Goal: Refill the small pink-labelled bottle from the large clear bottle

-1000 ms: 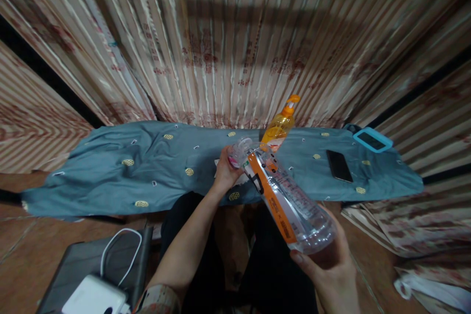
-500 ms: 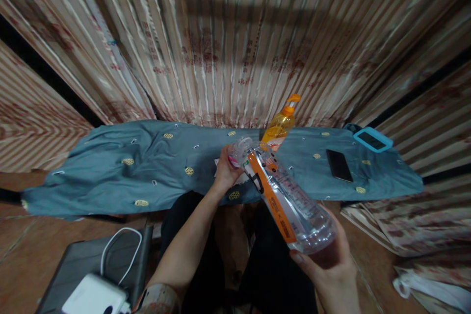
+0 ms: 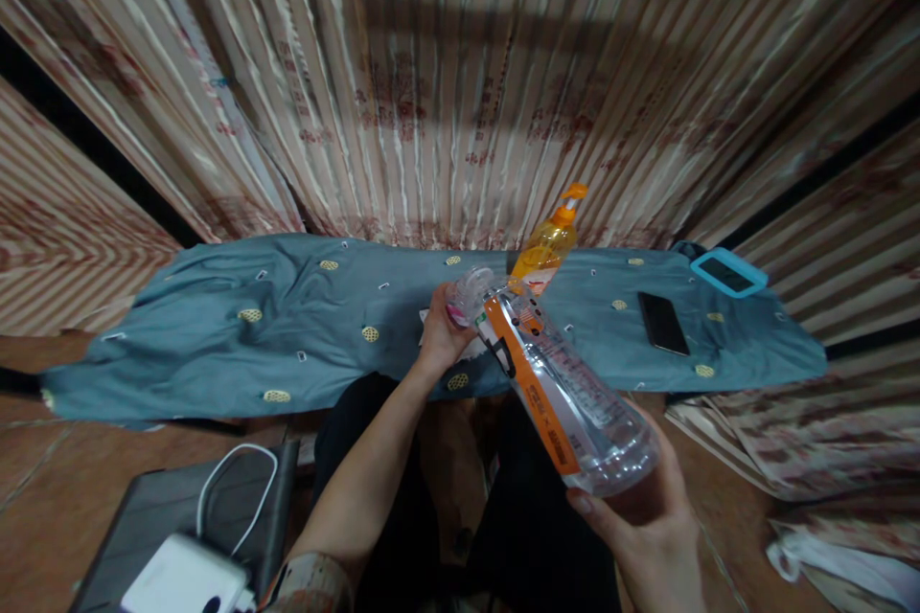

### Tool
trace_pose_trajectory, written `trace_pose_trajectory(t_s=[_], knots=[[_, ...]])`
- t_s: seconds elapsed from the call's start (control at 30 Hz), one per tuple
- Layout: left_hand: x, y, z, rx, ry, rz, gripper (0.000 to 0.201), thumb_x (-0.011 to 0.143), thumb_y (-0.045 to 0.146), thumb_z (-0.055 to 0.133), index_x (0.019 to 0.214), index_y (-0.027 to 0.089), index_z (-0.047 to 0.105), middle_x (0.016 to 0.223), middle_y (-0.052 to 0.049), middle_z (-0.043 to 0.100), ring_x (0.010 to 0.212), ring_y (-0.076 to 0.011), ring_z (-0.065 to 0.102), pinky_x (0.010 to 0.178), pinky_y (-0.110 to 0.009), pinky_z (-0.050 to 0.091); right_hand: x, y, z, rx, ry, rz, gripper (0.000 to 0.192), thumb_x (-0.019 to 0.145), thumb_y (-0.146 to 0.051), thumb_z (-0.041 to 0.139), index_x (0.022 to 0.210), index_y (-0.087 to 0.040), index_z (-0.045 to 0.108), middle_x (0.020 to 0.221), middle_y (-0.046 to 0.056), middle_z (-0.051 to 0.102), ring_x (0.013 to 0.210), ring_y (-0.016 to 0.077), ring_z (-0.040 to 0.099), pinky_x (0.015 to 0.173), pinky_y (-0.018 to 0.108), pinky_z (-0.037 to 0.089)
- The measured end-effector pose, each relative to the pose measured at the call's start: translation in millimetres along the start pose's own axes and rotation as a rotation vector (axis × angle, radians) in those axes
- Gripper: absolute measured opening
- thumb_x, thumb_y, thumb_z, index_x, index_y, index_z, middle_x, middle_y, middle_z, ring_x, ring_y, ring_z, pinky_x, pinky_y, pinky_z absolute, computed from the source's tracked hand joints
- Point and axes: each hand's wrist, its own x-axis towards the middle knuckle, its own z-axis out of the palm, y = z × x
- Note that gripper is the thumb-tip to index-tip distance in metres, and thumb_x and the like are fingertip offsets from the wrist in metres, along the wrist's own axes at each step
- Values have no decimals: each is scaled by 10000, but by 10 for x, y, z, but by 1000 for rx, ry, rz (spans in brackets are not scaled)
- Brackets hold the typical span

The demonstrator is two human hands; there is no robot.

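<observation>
Holding clear bottle (image 3: 575,412) tilted over the person's lap and bench (image 3: 402,283) edge: right hand (image 3: 643,512) wrapped around its base, left hand (image 3: 440,335) curled on a small clear container (image 3: 471,295) at the neck end. Progress, my read: bottle's up, tipped and lined up with the container; neither released yet. Can't tell if anything flows or how full either is (clear plastic, glare). Orange pump bottle (image 3: 544,254) stands behind, apart from both hands.
</observation>
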Motion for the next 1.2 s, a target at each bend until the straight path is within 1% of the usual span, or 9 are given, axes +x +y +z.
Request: trace_pose_trajectory(t_s=[0.2,0.37,0.5,0.63,0.77,0.9,1.03,1.13,1.2], knots=[[15,-83,26,-21,10,26,758,601,227,852,1280,187,517,1225,-102,706,1137,-295,704,1041,-459,545,-33,-67,71,-36,27,-17,894,547,-328,1004,1345,-236,614,1320,94,731,1207,323,710,931,356,610],[19,-164,57,-36,13,32,755,624,244,851,1299,203,516,1225,-92,709,1113,-284,712,1013,-441,558,-31,-51,46,-18,39,-13,905,531,-325,1016,1345,-260,625,1332,61,728,1223,280,703,943,289,591],[10,-128,41,-26,19,23,769,607,222,853,1298,203,517,1233,-94,706,1124,-290,708,1022,-449,556,-6,-7,5,-21,-19,-28,910,531,-269,1019,1350,-270,625,1320,54,738,1195,266,724,912,274,611],[11,-87,26,-25,11,19,755,607,222,853,1285,207,520,1198,-80,714,1105,-282,710,1014,-445,559,-7,-35,35,-8,53,-28,908,501,-295,1025,1326,-256,648,1298,55,745,1167,252,733,891,247,611],[14,-93,30,-30,22,25,768,603,243,862,1290,208,521,1215,-86,705,1118,-285,703,1024,-448,554,-14,-72,63,7,56,2,924,452,-284,1033,1297,-258,658,1277,57,751,1156,270,735,879,267,612],[5,-82,22,-18,16,22,766,620,255,856,1305,203,519,1208,-86,706,1111,-282,704,1016,-444,558,-21,-65,68,-10,61,-11,908,484,-319,1022,1308,-250,646,1306,73,730,1184,299,711,921,319,596],[1,-63,18,1,15,10,777,615,266,867,1306,208,517,1210,-83,709,1105,-285,708,1020,-454,560,-29,-70,88,-45,63,-43,890,510,-352,1008,1310,-223,639,1296,98,730,1180,321,705,917,357,599],[6,-72,27,-2,13,2,784,600,239,865,1299,210,512,1209,-84,709,1110,-289,710,1018,-455,566,-22,-103,102,-51,69,-45,889,504,-353,1005,1305,-224,641,1278,87,739,1148,301,722,906,337,603],[9,-77,29,-2,15,0,788,600,234,863,1302,209,505,1211,-91,707,1130,-295,706,1032,-462,560,-13,-134,109,-44,86,-24,906,446,-329,1015,1270,-220,655,1243,79,754,1116,286,736,884,308,606]])
